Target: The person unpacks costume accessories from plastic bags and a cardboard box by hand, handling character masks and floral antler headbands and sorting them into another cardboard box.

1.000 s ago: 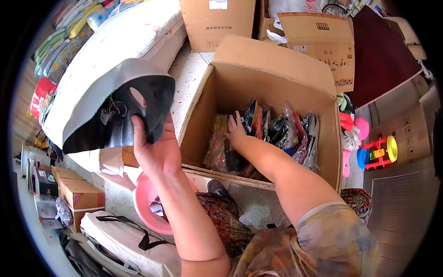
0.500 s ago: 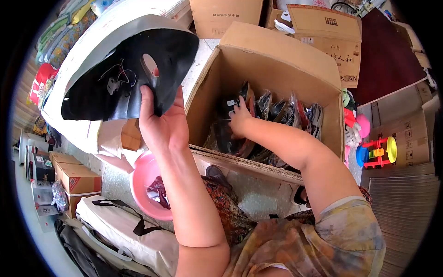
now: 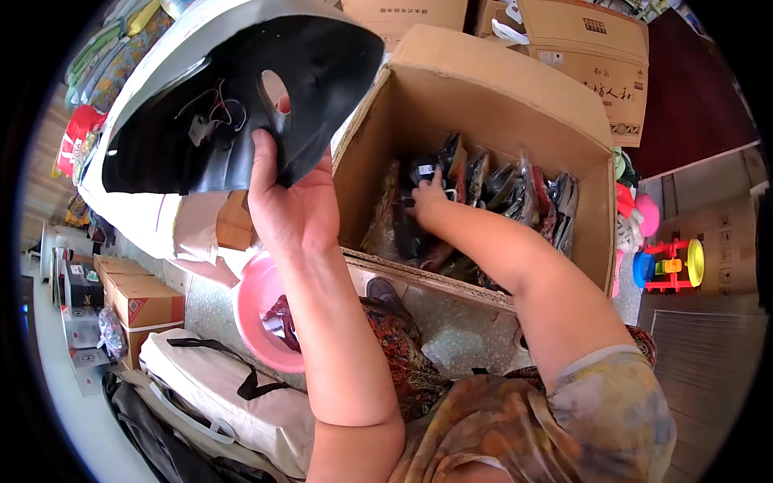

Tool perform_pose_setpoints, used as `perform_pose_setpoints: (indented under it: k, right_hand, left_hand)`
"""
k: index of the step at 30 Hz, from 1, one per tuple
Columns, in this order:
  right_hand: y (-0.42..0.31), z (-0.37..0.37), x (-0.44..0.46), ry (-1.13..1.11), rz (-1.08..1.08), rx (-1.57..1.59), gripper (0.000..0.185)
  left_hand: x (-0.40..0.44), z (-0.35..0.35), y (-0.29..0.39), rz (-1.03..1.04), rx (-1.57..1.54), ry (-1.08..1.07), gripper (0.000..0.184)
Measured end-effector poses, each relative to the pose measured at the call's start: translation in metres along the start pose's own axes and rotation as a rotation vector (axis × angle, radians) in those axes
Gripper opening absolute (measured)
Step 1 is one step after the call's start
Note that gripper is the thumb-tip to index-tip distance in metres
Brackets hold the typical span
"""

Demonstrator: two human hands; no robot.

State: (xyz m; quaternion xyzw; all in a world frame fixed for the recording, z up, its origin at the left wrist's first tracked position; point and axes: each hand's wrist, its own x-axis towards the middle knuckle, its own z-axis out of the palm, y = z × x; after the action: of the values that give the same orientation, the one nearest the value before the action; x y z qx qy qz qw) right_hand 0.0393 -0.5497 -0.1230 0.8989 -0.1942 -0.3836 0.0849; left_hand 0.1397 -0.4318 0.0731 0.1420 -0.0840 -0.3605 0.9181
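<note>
My left hand (image 3: 294,193) is closed on the lower edge of a black mask-like shell (image 3: 322,72), raised at the upper left. The shell has an oval hole, and thin wires with a small grey part lie on its dark inner side. Inside a large open cardboard box (image 3: 499,113), my right hand (image 3: 431,201) touches a dark item with a small white label, its fingers partly bent. Whether it grips that item is unclear. Several plastic-wrapped packets (image 3: 527,193) stand side by side to the right of this hand.
Below the shell is a pink basin (image 3: 254,314) with dark red cloth. A white bag (image 3: 225,394) with black straps lies lower left, near stacked cartons (image 3: 145,302). Colourful toys (image 3: 668,266) are right of the box. A dark red board (image 3: 692,97) leans at upper right.
The shell in my left hand has risen and now appears larger. My right hand has shifted within the box, from spread over the packets to the labelled dark item. The view has shifted slightly.
</note>
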Motion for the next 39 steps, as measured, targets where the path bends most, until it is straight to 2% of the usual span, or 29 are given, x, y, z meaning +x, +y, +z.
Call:
perform_pose_setpoints:
  k: [3,6,11,12,14,17,19,23,25,26,27,28,29,31,32,33,35,36,38,39]
  right_hand:
    - [0.007,0.008,-0.021,-0.018,-0.05,0.008,0.058]
    - [0.006,0.017,-0.018,0.034,-0.044,-0.038,0.058]
    - [0.003,0.021,-0.008,0.004,-0.02,-0.024,0.057]
    - [0.005,0.018,-0.016,0.045,-0.065,-0.027,0.046]
    - [0.004,0.037,0.004,0.066,-0.07,-0.017,0.044]
    - [0.013,0.026,0.011,0.22,-0.085,0.006,0.04]
    - [0.02,0.023,0.005,0.307,-0.1,0.028,0.037]
    - [0.028,0.04,-0.023,0.365,-0.117,0.103,0.034]
    - [0.028,0.049,-0.032,0.405,-0.111,0.139,0.032]
    - [0.027,0.051,-0.038,0.376,-0.101,0.144,0.032]
    - [0.027,0.043,-0.047,0.372,-0.096,0.136,0.032]
    - [0.027,0.036,-0.057,0.205,-0.095,0.086,0.033]
    - [0.027,0.037,-0.058,0.212,-0.09,0.101,0.033]
    - [0.03,0.039,-0.059,0.279,-0.145,0.016,0.037]
    - [0.032,0.031,-0.065,0.175,-0.175,-0.018,0.04]
    - [0.033,0.037,-0.067,0.176,-0.169,-0.006,0.04]
    - [0.038,0.051,-0.072,0.43,-0.136,-0.057,0.036]
    - [0.042,0.048,-0.08,0.352,-0.165,-0.073,0.032]
    - [0.051,0.04,-0.098,0.339,-0.178,0.017,0.031]
    - [0.053,0.039,-0.104,0.329,-0.199,0.1,0.032]
  left_hand:
    - [-0.002,-0.001,-0.001,-0.036,0.008,0.042,0.029]
    - [-0.003,0.005,-0.001,0.014,0.391,0.205,0.028]
    - [-0.004,0.0,0.004,-0.009,0.69,0.124,0.024]
    - [0.001,-0.008,0.005,-0.017,0.837,0.093,0.023]
    - [-0.005,-0.004,0.003,-0.061,1.024,0.019,0.022]
    - [0.001,-0.018,-0.004,-0.047,1.355,-0.095,0.021]
    - [0.002,-0.023,-0.009,-0.105,1.334,-0.135,0.022]
    - [0.011,-0.033,-0.015,-0.106,1.572,-0.262,0.024]
    - [0.017,-0.032,-0.021,-0.083,1.846,-0.351,0.027]
    - [0.025,-0.035,-0.025,-0.087,1.853,-0.365,0.027]
    - [0.035,-0.037,-0.03,-0.029,2.077,-0.481,0.029]
    - [0.043,-0.039,-0.035,0.038,2.3,-0.604,0.031]
    - [0.043,-0.033,-0.041,0.04,2.31,-0.622,0.031]
    - [0.043,-0.021,-0.057,-0.045,2.529,-0.749,0.035]
    - [0.045,-0.027,-0.064,-0.03,2.584,-0.826,0.037]
    - [0.053,-0.038,-0.072,-0.11,2.624,-0.875,0.039]
    - [0.069,-0.073,-0.087,-0.262,2.608,-0.916,0.04]
    - [0.067,-0.076,-0.093,-0.259,2.606,-0.931,0.04]
    - [0.059,-0.085,-0.104,-0.744,2.466,-0.574,0.041]
    - [0.06,-0.097,-0.108,-0.744,2.463,-0.588,0.041]
